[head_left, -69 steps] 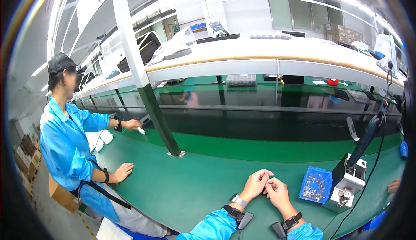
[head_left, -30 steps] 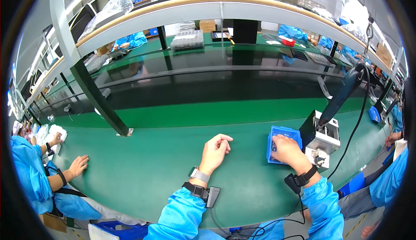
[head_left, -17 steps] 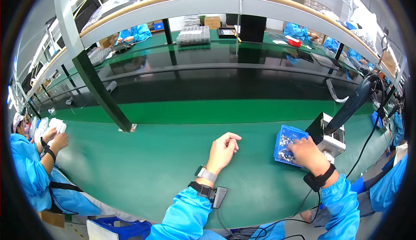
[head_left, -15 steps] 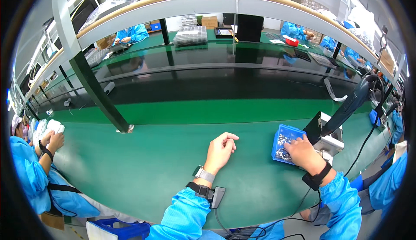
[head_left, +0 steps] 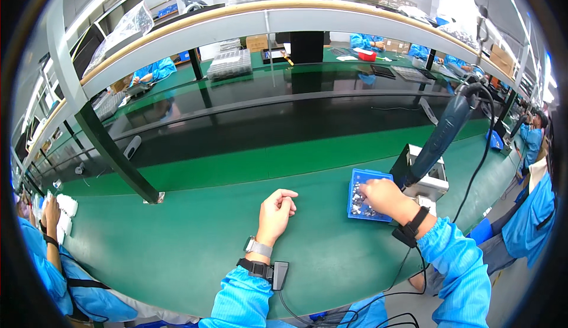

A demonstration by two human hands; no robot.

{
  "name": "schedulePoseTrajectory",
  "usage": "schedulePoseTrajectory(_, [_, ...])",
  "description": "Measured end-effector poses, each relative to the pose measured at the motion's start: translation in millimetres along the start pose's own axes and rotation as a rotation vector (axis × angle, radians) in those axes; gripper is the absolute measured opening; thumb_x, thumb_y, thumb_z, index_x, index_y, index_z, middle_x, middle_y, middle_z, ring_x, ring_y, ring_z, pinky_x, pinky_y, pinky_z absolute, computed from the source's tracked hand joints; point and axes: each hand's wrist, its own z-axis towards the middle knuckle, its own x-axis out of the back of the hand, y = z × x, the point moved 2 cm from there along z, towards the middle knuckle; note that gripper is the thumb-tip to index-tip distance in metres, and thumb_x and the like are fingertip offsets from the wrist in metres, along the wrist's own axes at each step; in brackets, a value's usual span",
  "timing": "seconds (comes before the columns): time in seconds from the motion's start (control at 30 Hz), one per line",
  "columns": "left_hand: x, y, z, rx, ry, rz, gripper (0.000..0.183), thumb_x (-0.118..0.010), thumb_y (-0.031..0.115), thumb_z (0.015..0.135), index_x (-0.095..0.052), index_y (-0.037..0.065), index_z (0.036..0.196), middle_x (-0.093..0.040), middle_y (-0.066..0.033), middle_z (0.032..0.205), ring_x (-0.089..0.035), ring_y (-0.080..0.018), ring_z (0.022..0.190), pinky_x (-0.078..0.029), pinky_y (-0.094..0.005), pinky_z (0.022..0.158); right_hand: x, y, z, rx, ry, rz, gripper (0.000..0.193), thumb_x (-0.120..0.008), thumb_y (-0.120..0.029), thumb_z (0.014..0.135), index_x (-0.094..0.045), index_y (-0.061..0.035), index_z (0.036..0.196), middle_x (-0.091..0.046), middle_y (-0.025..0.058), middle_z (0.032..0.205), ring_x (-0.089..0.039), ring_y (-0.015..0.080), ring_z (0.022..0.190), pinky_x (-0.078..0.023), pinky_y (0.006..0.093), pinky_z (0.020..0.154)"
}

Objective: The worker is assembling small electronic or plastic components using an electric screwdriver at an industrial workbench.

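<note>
On the right, a blue plastic bin [head_left: 354, 207] holds many small metallic parts [head_left: 358, 200]. My right hand [head_left: 387, 201] reaches into it, fingertips drawn together at the parts; whether a part sits between them is too small to make out. To the left of the bin, my left hand [head_left: 276, 215] rests on the green tabletop [head_left: 177, 245]. Its fingers are curled in, the index finger loosely bent, and nothing shows in them. Both wrists wear black straps, and the left one also carries a watch [head_left: 258, 247].
Beyond the bin stands a metal box [head_left: 429, 180] with a dark handheld tool [head_left: 438, 136] leaning over it, its cable trailing right. A shelf post [head_left: 115, 150] rises at left. A dark conveyor strip [head_left: 248, 121] runs behind. Co-workers sit at both sides.
The whole view has shifted, so the bench and bin appear further left. In the bin, my right hand's fingers have drawn closer together. My left hand stays on the table, still curled.
</note>
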Motion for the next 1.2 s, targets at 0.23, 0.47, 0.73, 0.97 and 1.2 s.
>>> schedulePoseTrajectory(0.23, [2, 1, -3, 0.012, 0.019, 0.034, 0.019, -0.05, 0.006, 0.096, -0.067, 0.003, 0.102, -0.062, -0.0008, 0.073, -0.058, -0.0077, 0.067, -0.05, -0.0239, 0.063, 27, -4, 4, 0.003, 0.058, -0.056, 0.01, -0.059, -0.01, 0.08, -0.068, -0.0086, 0.085, -0.068, 0.0127, 0.074, -0.07, 0.0302, 0.074, -0.056, 0.0422, 0.066])
schedulePoseTrajectory(0.47, [-1, 6, -1, -0.012, 0.011, -0.004, 0.019, -0.049, 0.005, 0.096, -0.065, 0.003, 0.106, -0.061, 0.0001, 0.073, -0.056, -0.0072, 0.066, -0.049, -0.0229, 0.063, 25, -5, 0, 0.002, 0.017, -0.075, 0.01, -0.059, -0.009, 0.079, -0.068, -0.009, 0.085, -0.069, 0.0108, 0.075, -0.07, 0.0319, 0.074, -0.056, 0.043, 0.067])
schedulePoseTrajectory(0.73, [5, -2, -1, -0.015, 0.013, 0.034, 0.021, -0.047, 0.004, 0.096, -0.065, 0.003, 0.106, -0.061, -0.0002, 0.074, -0.057, -0.0075, 0.067, -0.049, -0.0231, 0.063, 1, -6, -1, -0.041, 0.132, 0.088, 0.006, -0.063, -0.012, 0.076, -0.067, -0.0076, 0.078, -0.066, 0.0107, 0.08, -0.068, 0.0317, 0.078, -0.056, 0.0431, 0.07])
schedulePoseTrajectory(0.97, [2, 2, -3, -0.002, -0.01, 0.016, 0.02, -0.049, 0.006, 0.096, -0.066, 0.003, 0.106, -0.062, -0.0009, 0.076, -0.057, -0.0077, 0.068, -0.05, -0.0231, 0.064, 34, -27, -18, -0.105, 0.473, 0.146, 0.002, -0.066, -0.008, 0.074, -0.067, -0.0077, 0.072, -0.062, 0.01, 0.072, -0.065, 0.0317, 0.073, -0.053, 0.0428, 0.067])
schedulePoseTrajectory(1.2, [4, 2, -2, 0.012, 0.006, 0.07, 0.019, -0.049, 0.006, 0.096, -0.066, 0.003, 0.104, -0.062, -0.0003, 0.075, -0.057, -0.0075, 0.068, -0.05, -0.0236, 0.065, 10, -23, -14, -0.209, 0.3, 0.241, 0.013, -0.072, -0.012, 0.075, -0.07, -0.0084, 0.086, -0.066, 0.0097, 0.081, -0.067, 0.0332, 0.078, -0.055, 0.0439, 0.071])
